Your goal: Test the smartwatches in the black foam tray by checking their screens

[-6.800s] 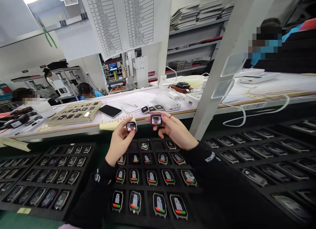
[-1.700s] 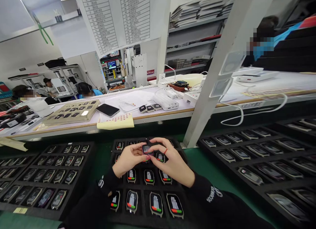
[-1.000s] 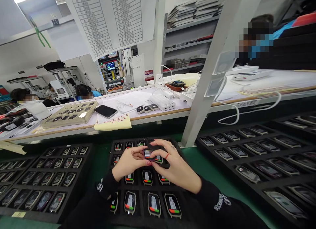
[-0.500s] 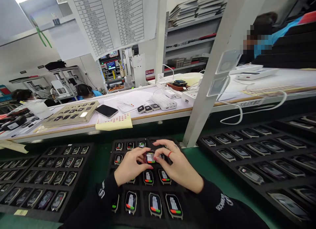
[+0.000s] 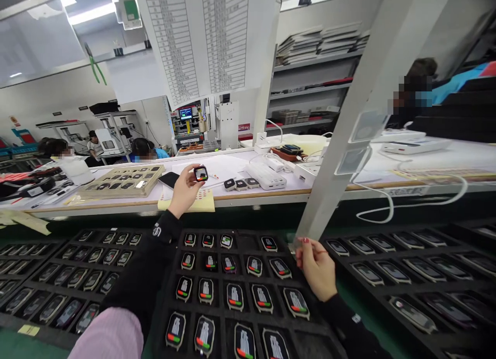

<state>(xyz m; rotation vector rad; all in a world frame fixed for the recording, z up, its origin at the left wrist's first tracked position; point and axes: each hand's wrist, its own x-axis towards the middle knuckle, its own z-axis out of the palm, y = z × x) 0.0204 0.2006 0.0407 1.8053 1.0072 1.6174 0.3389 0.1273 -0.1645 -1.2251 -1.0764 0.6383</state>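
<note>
My left hand (image 5: 186,188) is raised over the workbench edge, its fingers closed around a smartwatch (image 5: 200,174) with a lit screen. Below it lies a black foam tray (image 5: 242,240) with rows of smartwatches, most screens showing white text above a red and green bar. One of these, a watch (image 5: 254,266), sits in the middle of its row. At the tray's right edge, by the foot of the white post, my right hand (image 5: 318,268) has its fingers curled together; whether anything is in them I cannot make out.
More watch trays (image 5: 387,255) lie at right and left. On the bench are a beige tray (image 5: 120,182), a phone (image 5: 168,180), small watches (image 5: 241,184), a white power bank (image 5: 267,176) and cables. A slanted white post (image 5: 349,100) rises ahead. People sit beyond.
My left hand has risen from the tray to above the bench, carrying a smartwatch. My right hand has drawn away to the tray's right edge. The view has tilted upward.
</note>
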